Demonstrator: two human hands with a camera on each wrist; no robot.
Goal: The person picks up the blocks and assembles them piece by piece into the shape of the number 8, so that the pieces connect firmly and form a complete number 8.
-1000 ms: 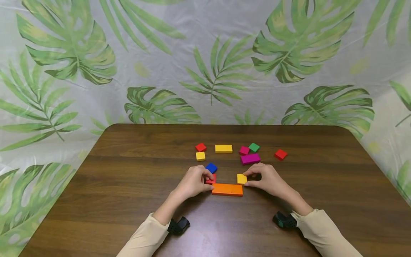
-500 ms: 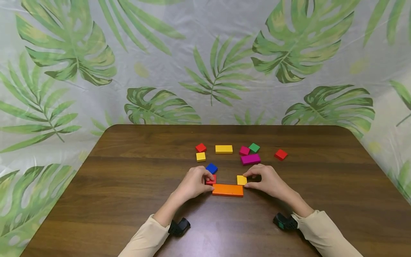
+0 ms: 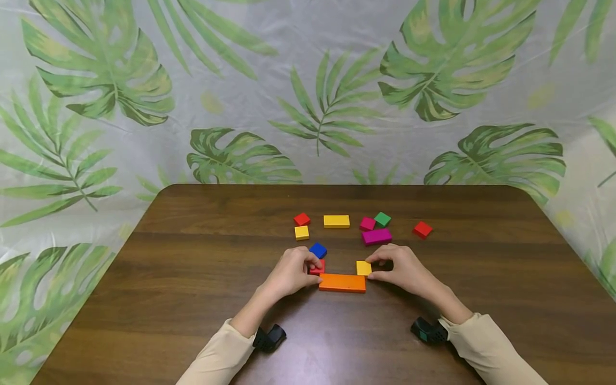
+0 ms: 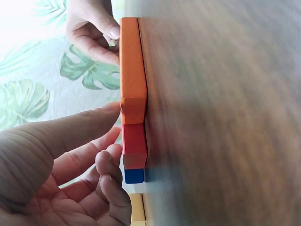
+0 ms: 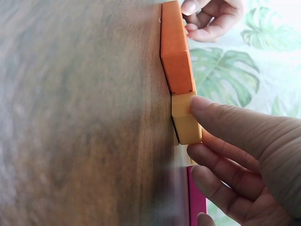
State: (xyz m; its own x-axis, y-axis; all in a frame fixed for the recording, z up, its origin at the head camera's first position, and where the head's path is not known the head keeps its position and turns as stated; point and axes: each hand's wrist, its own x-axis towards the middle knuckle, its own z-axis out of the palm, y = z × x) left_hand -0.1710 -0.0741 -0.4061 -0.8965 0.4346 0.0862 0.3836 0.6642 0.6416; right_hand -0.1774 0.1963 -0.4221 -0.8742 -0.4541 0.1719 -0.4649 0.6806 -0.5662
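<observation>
An orange rectangular block (image 3: pixel 342 283) lies flat on the wooden table, its long side facing the person. My left hand (image 3: pixel 289 271) pinches a small red block (image 4: pixel 134 139) behind its left end, the thumb tip at the orange block's corner. A blue block (image 3: pixel 318 250) sits just beyond the red one. At the orange block's right end, a square yellow block (image 3: pixel 363 268) stands against its far side. My right hand (image 3: pixel 398 268) grips that yellow block between thumb and fingers. In the right wrist view, the yellow block (image 5: pixel 187 127) abuts the orange one.
Farther back lie a red block (image 3: pixel 301 219), a small yellow block (image 3: pixel 301 232) and a longer yellow block (image 3: pixel 336 221). To their right are a purple block (image 3: pixel 377 237), a magenta block (image 3: pixel 368 224), a green block (image 3: pixel 382 219) and another red block (image 3: pixel 423 230).
</observation>
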